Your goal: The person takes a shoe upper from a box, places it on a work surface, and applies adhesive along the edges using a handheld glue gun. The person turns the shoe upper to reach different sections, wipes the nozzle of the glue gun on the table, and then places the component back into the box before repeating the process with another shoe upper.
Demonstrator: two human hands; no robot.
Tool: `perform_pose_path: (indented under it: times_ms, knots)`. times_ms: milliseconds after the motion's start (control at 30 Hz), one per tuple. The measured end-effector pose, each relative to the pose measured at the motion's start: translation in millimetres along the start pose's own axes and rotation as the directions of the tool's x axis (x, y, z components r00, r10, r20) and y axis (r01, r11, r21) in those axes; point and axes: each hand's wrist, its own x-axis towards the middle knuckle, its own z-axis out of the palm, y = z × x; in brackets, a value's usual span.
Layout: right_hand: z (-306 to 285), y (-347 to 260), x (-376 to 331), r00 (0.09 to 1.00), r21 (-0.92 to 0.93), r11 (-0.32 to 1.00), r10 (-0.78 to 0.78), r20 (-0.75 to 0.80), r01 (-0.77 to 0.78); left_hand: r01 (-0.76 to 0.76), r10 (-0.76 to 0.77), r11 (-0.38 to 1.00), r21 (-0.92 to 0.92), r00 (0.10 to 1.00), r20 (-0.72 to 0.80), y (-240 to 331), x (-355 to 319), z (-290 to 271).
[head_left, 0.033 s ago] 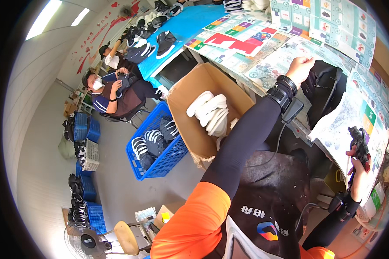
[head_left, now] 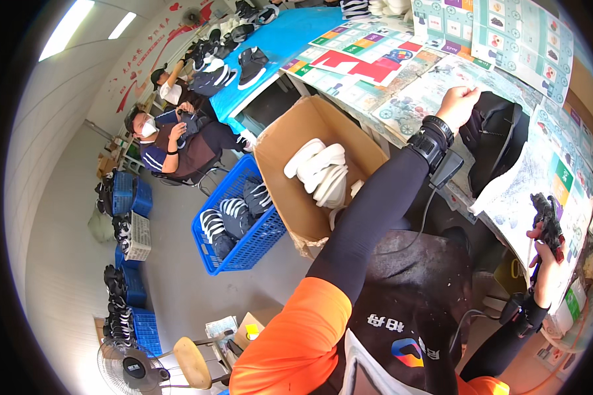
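At the right-hand worktable, my left hand [head_left: 459, 106] is closed at the edge of a black shoe [head_left: 507, 141], with its fingertips partly hidden. The shoe lies tilted on the paper-covered tabletop, its opening facing up. My right hand [head_left: 551, 268], lower and further right, grips a dark spray gun [head_left: 547, 217] with a few red spots near the handle. The gun points toward the far side of the table, apart from the shoe. A black band and a small cabled box sit on each of my wrists.
Left of my left arm stands a cardboard box [head_left: 280, 141] with white soles [head_left: 319, 168]. Beside it is a blue basket [head_left: 244, 253] of dark shoes. A masked co-worker [head_left: 178, 141] sits near a blue table [head_left: 296, 36]. A fan [head_left: 135, 368] stands lower left.
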Motion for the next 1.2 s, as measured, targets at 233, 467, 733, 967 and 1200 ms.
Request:
perform_pose_path:
  times_ms: [233, 467, 733, 967, 1200]
  knots:
    - [-24.1, 14.5, -7.7, 0.980, -0.134, 0.991, -0.014, -0.201, -0.013, -0.632, 0.790, 0.246, 0.734, 0.570, 0.226, 89.3, -18.9, 65.7]
    - [-25.7, 28.6, -12.6, 0.975, -0.111, 0.993, -0.059, -0.214, 0.035, -0.583, 0.538, -0.281, 0.762, 0.561, 0.628, 13.8, -25.5, 61.7]
    - [-53.5, 49.8, -24.9, 0.966, -0.026, 1.000, -0.010, -0.260, 0.003, -0.386, 0.389, 0.920, -0.070, 0.876, 0.286, 141.8, -169.3, 37.3]
    - [-47.0, 40.9, -24.6, 0.960, -0.048, 0.998, -0.052, -0.277, 0.040, -0.265, 0.350, 0.783, 0.563, 0.936, -0.046, 182.5, -292.4, -61.8]
    - [-42.7, 53.1, -27.2, 0.975, -0.229, 0.973, -0.057, -0.213, 0.007, -0.206, 0.436, 0.133, -0.969, 0.891, -0.129, 149.9, -351.2, -127.4]
